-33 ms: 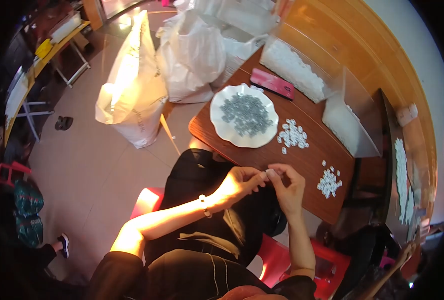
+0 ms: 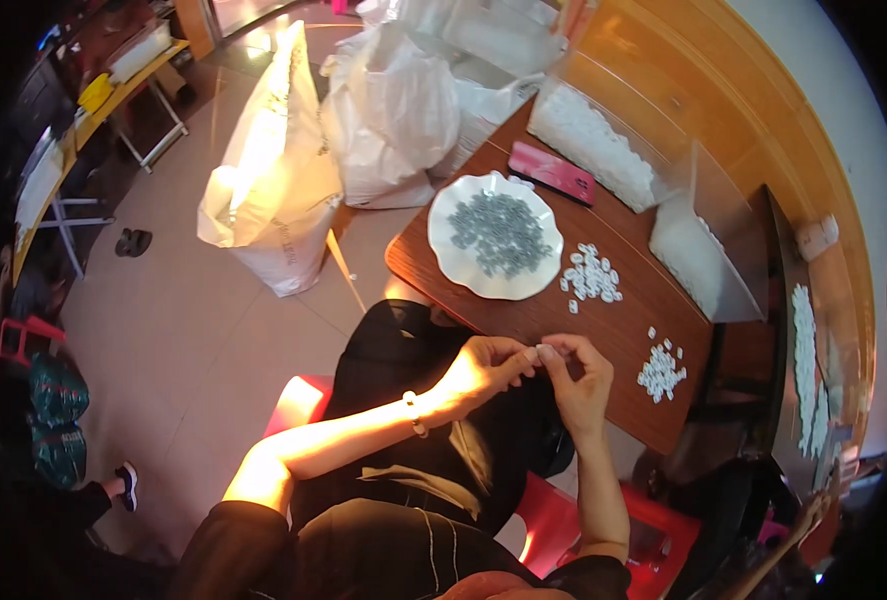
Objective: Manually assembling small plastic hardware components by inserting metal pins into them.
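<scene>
My left hand (image 2: 484, 374), with a beaded bracelet (image 2: 415, 412) at the wrist, meets my right hand (image 2: 580, 382) above my lap, by the table's near edge. Thumbs and fingers of both are pinched together at the tips. Between them shows a small white piece (image 2: 541, 349), mostly hidden by the fingers. On the brown table (image 2: 524, 318) beyond stands a white scalloped plate (image 2: 446, 262) of small grey pieces (image 2: 499, 232). One pile of small white pieces (image 2: 592, 275) lies beside the plate, and a second pile (image 2: 661, 373) lies nearer, to the right.
A pink phone-like case (image 2: 554, 172) lies behind the plate. Clear bins of white pieces (image 2: 594, 140) line the table's back. Large white sacks (image 2: 279, 190) stand on the floor at left. Another person's hand (image 2: 814, 512) shows at lower right. I sit on a red chair (image 2: 654, 530).
The whole view has shifted slightly, so the table and sacks sit a little further right and lower. Both hands stay pinched together at the same place by the table.
</scene>
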The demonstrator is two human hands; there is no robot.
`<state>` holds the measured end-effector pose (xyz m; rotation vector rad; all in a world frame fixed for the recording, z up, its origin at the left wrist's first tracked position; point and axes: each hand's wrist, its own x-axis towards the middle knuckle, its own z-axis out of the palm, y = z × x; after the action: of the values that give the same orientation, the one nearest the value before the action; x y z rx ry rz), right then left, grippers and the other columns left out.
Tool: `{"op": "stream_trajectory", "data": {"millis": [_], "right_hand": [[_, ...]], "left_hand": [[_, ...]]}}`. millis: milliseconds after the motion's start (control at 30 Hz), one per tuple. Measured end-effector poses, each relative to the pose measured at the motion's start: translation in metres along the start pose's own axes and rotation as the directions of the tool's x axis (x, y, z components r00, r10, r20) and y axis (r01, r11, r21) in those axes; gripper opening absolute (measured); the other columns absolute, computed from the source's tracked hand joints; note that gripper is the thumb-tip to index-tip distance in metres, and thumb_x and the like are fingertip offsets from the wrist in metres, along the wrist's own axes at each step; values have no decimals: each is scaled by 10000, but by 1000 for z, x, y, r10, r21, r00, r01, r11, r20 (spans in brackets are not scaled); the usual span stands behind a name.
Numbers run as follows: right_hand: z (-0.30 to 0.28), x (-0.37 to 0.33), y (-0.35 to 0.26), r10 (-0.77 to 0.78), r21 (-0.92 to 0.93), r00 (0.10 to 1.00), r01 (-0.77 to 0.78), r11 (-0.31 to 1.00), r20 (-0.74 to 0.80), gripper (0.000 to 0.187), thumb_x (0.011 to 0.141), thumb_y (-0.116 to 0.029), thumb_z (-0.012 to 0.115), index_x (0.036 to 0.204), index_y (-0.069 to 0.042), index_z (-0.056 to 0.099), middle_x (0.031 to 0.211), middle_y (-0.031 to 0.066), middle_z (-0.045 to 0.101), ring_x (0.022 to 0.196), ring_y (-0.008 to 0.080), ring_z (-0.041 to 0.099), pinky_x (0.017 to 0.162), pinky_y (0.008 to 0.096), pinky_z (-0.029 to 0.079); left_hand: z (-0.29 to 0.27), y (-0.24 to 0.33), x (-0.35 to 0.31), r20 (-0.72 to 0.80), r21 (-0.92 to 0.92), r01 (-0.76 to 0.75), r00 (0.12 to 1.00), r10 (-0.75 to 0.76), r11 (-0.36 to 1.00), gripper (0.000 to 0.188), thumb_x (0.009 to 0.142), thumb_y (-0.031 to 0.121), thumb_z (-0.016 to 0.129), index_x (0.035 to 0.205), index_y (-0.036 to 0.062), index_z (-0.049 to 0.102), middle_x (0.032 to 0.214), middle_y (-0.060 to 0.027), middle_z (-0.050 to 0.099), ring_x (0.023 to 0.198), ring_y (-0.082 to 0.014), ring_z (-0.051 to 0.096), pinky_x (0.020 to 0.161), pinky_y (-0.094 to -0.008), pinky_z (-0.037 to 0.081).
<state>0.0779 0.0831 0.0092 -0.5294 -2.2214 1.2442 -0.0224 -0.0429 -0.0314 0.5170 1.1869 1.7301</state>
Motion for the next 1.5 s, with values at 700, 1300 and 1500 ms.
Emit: {"op": "stream_trajectory", "data": {"millis": [700, 1300, 1500], "right_hand": [[-2, -12, -5, 141, -8, 982, -141, 990, 125, 83, 855, -70, 690, 882, 6, 669, 762, -9, 621, 693, 42, 524, 650, 187, 418], [-10, -20, 10, 293, 249, 945, -322, 913, 148, 70, 862, -64, 670, 889, 0, 663, 765, 6, 667, 665, 23, 558, 614, 180, 429], [-10, -23, 17, 269, 280, 959, -284, 917, 92, 85, 874, -89, 666, 894, -7, 655, 778, 9, 672, 688, 27, 570, 640, 182, 435]], "left_hand": [[-3, -6, 2, -82, 170, -112, 988, 128, 979, 240, 898, 213, 648, 868, -23, 678, 673, -22, 623, 601, -58, 528, 543, -216, 428], [-8, 34, 13, -42, 663, -441, 785, 618, 605, 197, 740, -4, 629, 930, 48, 641, 767, -69, 580, 631, -178, 585, 579, -271, 475], [-41, 64, 80, 125, 909, -344, 763, 635, 234, 126, 779, 87, 610, 894, 63, 655, 880, -142, 595, 879, -326, 582, 774, -406, 477]]}}
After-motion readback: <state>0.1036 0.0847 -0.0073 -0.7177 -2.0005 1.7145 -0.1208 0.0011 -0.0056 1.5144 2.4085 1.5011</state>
